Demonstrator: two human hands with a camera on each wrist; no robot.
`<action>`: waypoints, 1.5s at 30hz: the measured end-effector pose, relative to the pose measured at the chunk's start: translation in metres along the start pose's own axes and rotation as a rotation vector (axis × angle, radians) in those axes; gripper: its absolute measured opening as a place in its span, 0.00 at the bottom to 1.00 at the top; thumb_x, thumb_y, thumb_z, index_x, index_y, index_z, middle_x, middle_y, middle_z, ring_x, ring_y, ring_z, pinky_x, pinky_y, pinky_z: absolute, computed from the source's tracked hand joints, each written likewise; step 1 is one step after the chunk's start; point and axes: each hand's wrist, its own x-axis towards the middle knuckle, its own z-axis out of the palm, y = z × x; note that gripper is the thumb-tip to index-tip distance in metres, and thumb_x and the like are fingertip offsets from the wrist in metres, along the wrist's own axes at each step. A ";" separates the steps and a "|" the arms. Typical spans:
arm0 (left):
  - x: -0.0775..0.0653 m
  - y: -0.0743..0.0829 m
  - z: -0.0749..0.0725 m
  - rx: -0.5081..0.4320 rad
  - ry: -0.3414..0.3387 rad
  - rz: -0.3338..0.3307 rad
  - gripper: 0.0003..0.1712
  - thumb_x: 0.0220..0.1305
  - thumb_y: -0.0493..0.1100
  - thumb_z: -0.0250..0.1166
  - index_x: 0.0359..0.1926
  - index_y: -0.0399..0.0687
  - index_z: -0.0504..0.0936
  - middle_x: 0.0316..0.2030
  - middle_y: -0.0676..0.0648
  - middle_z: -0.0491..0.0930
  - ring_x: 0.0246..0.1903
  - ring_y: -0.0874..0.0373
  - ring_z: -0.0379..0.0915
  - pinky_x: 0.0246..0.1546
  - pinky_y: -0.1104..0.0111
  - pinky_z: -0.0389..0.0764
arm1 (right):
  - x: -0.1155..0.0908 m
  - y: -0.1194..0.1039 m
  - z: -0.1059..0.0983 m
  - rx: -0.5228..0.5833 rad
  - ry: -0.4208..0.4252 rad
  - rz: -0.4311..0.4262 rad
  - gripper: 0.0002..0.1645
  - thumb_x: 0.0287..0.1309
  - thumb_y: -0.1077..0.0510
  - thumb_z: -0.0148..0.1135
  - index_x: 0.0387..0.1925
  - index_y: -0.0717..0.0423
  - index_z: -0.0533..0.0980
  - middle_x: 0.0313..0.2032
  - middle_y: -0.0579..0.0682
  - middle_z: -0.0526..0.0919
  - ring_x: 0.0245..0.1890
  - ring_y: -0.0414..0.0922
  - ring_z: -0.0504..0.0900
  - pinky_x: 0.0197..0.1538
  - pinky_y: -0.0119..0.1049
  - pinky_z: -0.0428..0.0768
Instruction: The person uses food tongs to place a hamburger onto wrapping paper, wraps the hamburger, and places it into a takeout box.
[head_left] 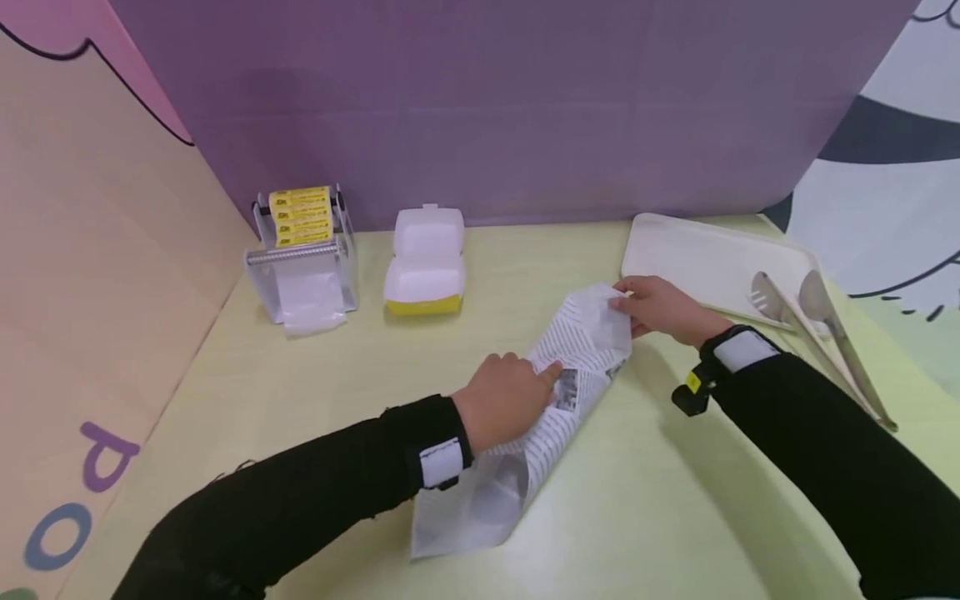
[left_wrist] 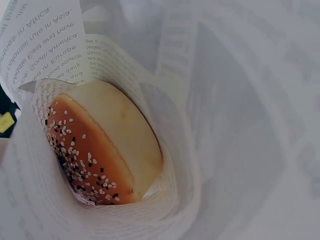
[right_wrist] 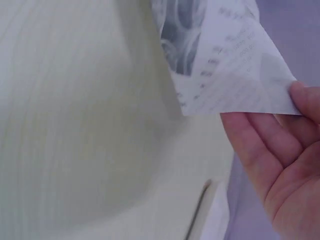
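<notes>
A sheet of newsprint-patterned wrapping paper [head_left: 573, 408] is folded into a long sleeve running diagonally over the table. Inside it, in the left wrist view, lies a round bun [left_wrist: 107, 150] with black and white sesame seeds, hidden from the head view. My left hand [head_left: 506, 400] grips the middle of the roll, thumb across the top and its other fingertips hidden. At the far end my right hand [head_left: 660, 308] pinches the paper's edge, thumb [right_wrist: 307, 100] on top and fingers [right_wrist: 250, 145] beneath.
A dispenser [head_left: 300, 250] with a yellow label roll stands at the back left. Beside it is an opened white clamshell box [head_left: 426, 254] with a yellow front. At the right lie a white tray [head_left: 690, 250] and metal tongs [head_left: 825, 325] resting across its edge.
</notes>
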 end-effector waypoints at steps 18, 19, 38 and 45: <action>0.024 0.007 -0.009 -0.041 -0.042 -0.204 0.43 0.67 0.71 0.47 0.71 0.48 0.65 0.41 0.45 0.83 0.39 0.53 0.77 0.42 0.61 0.79 | -0.017 -0.085 0.006 -0.418 0.048 -0.239 0.15 0.71 0.60 0.51 0.53 0.65 0.74 0.45 0.62 0.82 0.27 0.47 0.78 0.30 0.39 0.78; 0.026 0.007 -0.009 -0.046 -0.039 -0.216 0.43 0.67 0.71 0.47 0.71 0.48 0.66 0.42 0.45 0.82 0.39 0.53 0.77 0.42 0.61 0.79 | -0.018 -0.088 0.007 -0.426 0.049 -0.243 0.16 0.71 0.60 0.50 0.54 0.65 0.74 0.46 0.63 0.82 0.27 0.47 0.79 0.30 0.40 0.79; 0.040 0.012 0.008 -0.145 0.162 -0.322 0.30 0.67 0.67 0.53 0.45 0.45 0.80 0.28 0.48 0.82 0.29 0.53 0.79 0.32 0.60 0.81 | -0.049 -0.095 0.062 -0.642 0.170 -0.498 0.15 0.67 0.65 0.55 0.52 0.66 0.76 0.29 0.54 0.83 0.18 0.41 0.70 0.29 0.37 0.73; 0.038 0.009 0.009 -0.242 0.197 -0.322 0.25 0.67 0.62 0.57 0.44 0.46 0.83 0.30 0.49 0.82 0.30 0.54 0.80 0.32 0.61 0.81 | -0.057 -0.082 0.079 -0.641 0.245 -0.562 0.12 0.67 0.62 0.56 0.49 0.64 0.77 0.21 0.50 0.79 0.16 0.39 0.68 0.26 0.37 0.73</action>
